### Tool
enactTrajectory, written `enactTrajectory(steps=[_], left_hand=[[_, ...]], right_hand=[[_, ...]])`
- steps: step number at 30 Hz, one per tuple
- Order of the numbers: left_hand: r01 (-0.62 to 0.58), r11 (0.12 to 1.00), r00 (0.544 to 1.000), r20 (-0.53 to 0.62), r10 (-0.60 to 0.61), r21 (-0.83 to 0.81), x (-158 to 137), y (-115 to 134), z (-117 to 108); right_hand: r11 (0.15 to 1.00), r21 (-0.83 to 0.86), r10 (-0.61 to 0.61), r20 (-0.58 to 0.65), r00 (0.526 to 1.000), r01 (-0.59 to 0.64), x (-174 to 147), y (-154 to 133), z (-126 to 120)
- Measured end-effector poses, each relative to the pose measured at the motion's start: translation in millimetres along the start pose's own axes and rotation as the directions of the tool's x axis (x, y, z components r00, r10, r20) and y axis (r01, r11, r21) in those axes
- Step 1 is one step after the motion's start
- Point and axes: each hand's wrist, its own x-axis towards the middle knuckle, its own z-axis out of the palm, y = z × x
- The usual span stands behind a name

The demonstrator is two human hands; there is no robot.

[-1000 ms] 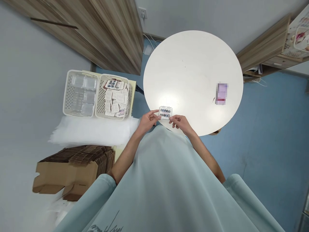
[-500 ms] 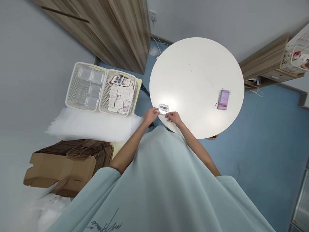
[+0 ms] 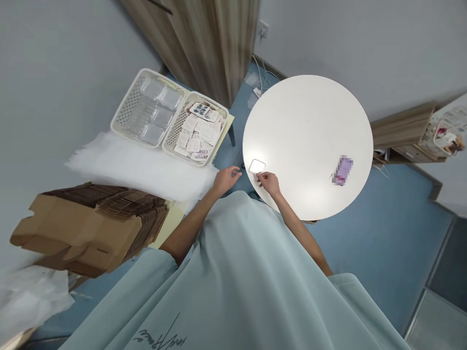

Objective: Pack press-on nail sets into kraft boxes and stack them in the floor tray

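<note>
A small clear plastic box (image 3: 257, 166), bright with glare, is by the near left edge of the round white table (image 3: 310, 126). What is inside it is lost in the glare. My right hand (image 3: 269, 183) pinches the box's near right corner between thumb and fingers. My left hand (image 3: 226, 180) is off the table's edge, apart from the box, its fingers stretched and spaced from the thumb with nothing between them. It is nearest to the stack of white wrapping sheets (image 3: 146, 167).
To the left, one white basket (image 3: 115, 124) holds clear plastic boxes; another (image 3: 168, 141) holds printed cards. Folded brown cardboard boxes (image 3: 80, 233) are stacked nearer me. A pixelated purple object (image 3: 343, 170) lies at the table's right. Cables (image 3: 260, 78) run along the wall.
My left hand has let go of the box and drawn away to the left. My right hand keeps its corner. The view has turned towards the left.
</note>
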Motion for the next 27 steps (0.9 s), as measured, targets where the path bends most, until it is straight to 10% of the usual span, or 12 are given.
enactTrajectory(steps=[8, 15, 27], left_hand=[[0.215, 0.975, 0.92, -0.325, -0.219, -0.048, -65.0, -89.6, -70.1], [0.315, 0.946, 0.846, -0.476, -0.241, 0.08, -54.4, -171.1, -116.8], [0.389, 0.905, 0.872, -0.388, -0.3, 0.175, -45.7, -193.0, -116.3]], right_hand=[[0.957, -0.09, -0.253, 0.2, 0.947, 0.275, -15.5, -75.9, 35.9], [0.872, -0.22, -0.36, 0.32, 0.876, 0.438, -7.6, -120.0, 98.2], [0.876, -0.272, -0.29, 0.364, 0.885, 0.399, -16.0, -136.2, 131.3]])
